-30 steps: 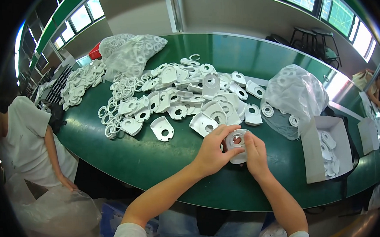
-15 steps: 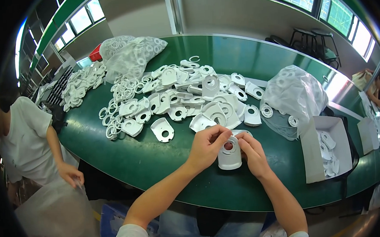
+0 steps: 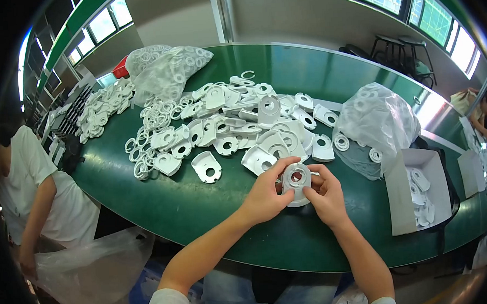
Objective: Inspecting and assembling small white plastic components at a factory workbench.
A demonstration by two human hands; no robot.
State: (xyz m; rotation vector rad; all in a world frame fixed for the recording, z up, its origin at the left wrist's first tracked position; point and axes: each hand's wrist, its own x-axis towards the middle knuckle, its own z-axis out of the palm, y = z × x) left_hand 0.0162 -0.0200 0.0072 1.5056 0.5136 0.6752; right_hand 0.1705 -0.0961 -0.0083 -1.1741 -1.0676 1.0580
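Between my two hands I hold a white plastic housing (image 3: 297,195) with a round ring (image 3: 296,174) at its far end and a hole through the middle. My left hand (image 3: 267,190) grips its left side, thumb on the face. On the right side, my right hand (image 3: 327,196) has its thumb on the lower part and its fingers curled behind. Just beyond my hands lies a heap of similar white housings (image 3: 219,132). One single housing (image 3: 206,167) rests apart on the green table (image 3: 175,210), left of my hands.
Loose white rings (image 3: 140,152) edge the heap's left side. A clear bag of rings (image 3: 169,73) stands far left, another plastic bag (image 3: 375,124) at right. Nearer right is an open box (image 3: 399,199) holding white parts. A person (image 3: 41,184) at left handles a large plastic bag (image 3: 95,264).
The housing in my hands has tilted, its ring now facing up toward me, and my thumbs have moved down onto its near part. At left, the other person's arm has drawn back with the bag.
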